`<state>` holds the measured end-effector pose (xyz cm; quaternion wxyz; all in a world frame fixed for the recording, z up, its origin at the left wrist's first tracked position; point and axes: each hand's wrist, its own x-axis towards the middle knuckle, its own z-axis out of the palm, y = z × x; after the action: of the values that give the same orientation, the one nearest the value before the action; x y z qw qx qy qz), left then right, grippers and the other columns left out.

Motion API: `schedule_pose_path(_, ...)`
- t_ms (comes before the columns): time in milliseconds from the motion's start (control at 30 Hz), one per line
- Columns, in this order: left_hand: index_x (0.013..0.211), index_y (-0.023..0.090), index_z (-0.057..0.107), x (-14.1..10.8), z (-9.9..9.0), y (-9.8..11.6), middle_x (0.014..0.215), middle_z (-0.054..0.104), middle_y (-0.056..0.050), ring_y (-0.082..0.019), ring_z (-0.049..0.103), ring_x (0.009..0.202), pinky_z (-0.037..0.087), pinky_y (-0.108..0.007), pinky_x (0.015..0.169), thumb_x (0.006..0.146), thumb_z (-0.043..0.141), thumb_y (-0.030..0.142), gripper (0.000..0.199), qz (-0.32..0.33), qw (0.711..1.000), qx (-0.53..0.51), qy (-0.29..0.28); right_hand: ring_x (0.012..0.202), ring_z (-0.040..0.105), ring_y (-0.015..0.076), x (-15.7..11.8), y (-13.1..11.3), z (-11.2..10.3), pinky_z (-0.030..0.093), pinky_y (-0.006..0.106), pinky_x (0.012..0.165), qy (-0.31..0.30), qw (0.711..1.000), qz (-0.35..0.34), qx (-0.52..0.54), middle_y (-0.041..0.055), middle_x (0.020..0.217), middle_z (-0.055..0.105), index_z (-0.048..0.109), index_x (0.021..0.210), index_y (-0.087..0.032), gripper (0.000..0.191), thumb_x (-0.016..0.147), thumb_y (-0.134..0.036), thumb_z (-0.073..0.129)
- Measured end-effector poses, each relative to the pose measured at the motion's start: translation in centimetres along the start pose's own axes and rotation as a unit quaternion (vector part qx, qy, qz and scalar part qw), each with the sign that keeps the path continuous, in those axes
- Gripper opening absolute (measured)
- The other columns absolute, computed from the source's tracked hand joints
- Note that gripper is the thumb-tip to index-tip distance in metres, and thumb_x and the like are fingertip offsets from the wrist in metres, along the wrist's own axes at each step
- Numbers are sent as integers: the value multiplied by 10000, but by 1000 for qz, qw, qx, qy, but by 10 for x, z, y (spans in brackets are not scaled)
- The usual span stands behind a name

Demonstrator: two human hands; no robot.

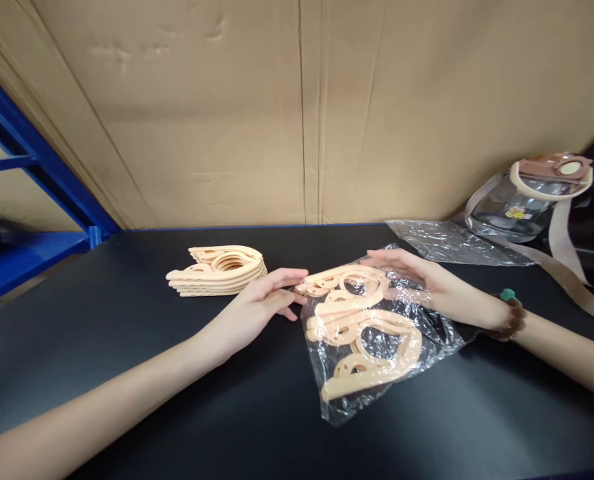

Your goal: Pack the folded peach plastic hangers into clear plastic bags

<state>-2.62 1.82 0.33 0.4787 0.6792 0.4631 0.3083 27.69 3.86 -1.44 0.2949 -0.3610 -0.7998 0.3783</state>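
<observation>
Though inside crinkled plastic [437, 339], curved beige pieces [341, 321]

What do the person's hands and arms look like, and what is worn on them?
Neither the left hand nor the right hand wears a glove. The left arm and right arm show no sleeve. The right one wears a brown, fuzzy-looking wristband with a small green ornament.

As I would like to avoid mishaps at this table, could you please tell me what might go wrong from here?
The thin clear bag might tear, since the cream pieces inside lie at different angles. The neat stack beside the left hand could topple if knocked. Beyond the right hand, the bottle might be dragged if its trailing strap gets caught.
</observation>
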Motion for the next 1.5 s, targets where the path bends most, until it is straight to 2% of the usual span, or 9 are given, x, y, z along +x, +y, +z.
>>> schedule_pose_path(100,1198,206,584,-3,-2,1,1045,696,-59,-201,660,842,550,-327,677,876,473,211,341,59,977,206,-8,1341,462,276,-1,-4,0,384,532,1116,-14,1000,2,-9,90,1480,464,429,1404,-299,559,889,-366,636)
schedule_pose_path(167,1213,224,584,-5,-3,-1,1025,693,-44,-208,641,875,528,-357,767,898,475,207,333,111,942,316,12,1329,477,271,0,-5,1,392,528,1111,-17,1000,4,2,92,1465,479,419,1408,-302,585,875,-370,652)
schedule_pose_path(233,1234,218,579,-5,-5,-4,1087,679,-50,-216,617,956,494,-375,860,940,453,217,319,157,918,362,23,1292,518,256,1,-7,2,415,517,1096,-8,1000,10,20,95,1417,525,413,1403,-301,606,859,-364,672)
schedule_pose_path(500,1144,231,634,4,-10,-11,1074,689,-31,-208,596,992,469,-354,885,973,443,222,256,210,916,342,7,1251,554,230,5,-9,4,440,497,1078,-11,1000,1,4,52,1351,585,452,1369,-325,559,859,-346,677)
schedule_pose_path(733,1197,216,594,-1,-6,-9,1174,669,-29,-192,606,1051,471,-339,924,988,387,202,295,178,923,340,-6,1234,565,222,4,-7,7,455,480,1067,-1,1000,1,13,52,1334,591,455,1359,-313,542,862,-340,670)
schedule_pose_path(967,1139,203,621,1,-3,-5,1114,704,-32,-197,646,997,513,-336,883,924,406,182,305,177,932,314,36,1139,619,242,2,-11,12,506,500,1001,31,999,9,-5,65,1225,633,488,1324,-308,538,833,-403,685)
schedule_pose_path(1100,1137,192,630,-1,-1,-4,1105,715,-36,-200,662,974,532,-330,862,899,450,212,299,172,937,302,36,1122,623,239,2,-9,13,514,487,995,43,999,4,-12,65,1196,635,500,1313,-301,534,827,-415,689)
schedule_pose_path(1267,1171,210,627,-1,0,-8,1188,693,-27,-206,642,1072,499,-350,952,986,406,337,315,177,933,308,48,1118,617,226,2,-5,13,524,442,977,55,997,0,-51,66,1219,626,506,1309,-289,527,832,-417,688)
schedule_pose_path(1500,1132,250,610,-1,-1,-4,1121,707,12,-184,660,996,518,-305,862,1003,398,324,259,157,935,315,35,1088,628,242,0,-10,9,529,419,938,49,982,-16,-181,61,1266,628,463,1364,-283,610,827,-486,670)
